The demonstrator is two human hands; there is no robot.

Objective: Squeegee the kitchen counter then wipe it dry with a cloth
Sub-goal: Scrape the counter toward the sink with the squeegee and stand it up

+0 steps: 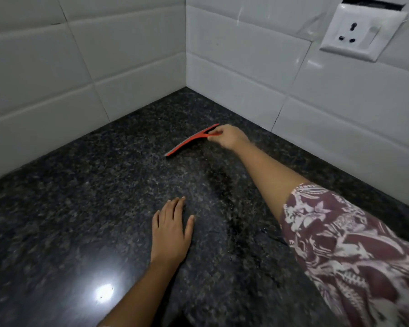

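Your left hand (170, 234) lies flat and open, palm down, on the dark speckled granite counter (57, 220), holding nothing; I judge it braces your reach. Further right, the red flat-bladed squeegee (190, 140) rests blade-edge on the stone near the corner of the white tiled wall (80, 67). Your right hand (230, 138) is closed on its handle, arm extended, presumably to draw water toward you. No cloth is visible

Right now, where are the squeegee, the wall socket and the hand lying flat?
squeegee (187, 142): head view, middle of the red blade.
wall socket (357, 31): head view, white faceplate.
left hand (170, 232): head view, back of hand.
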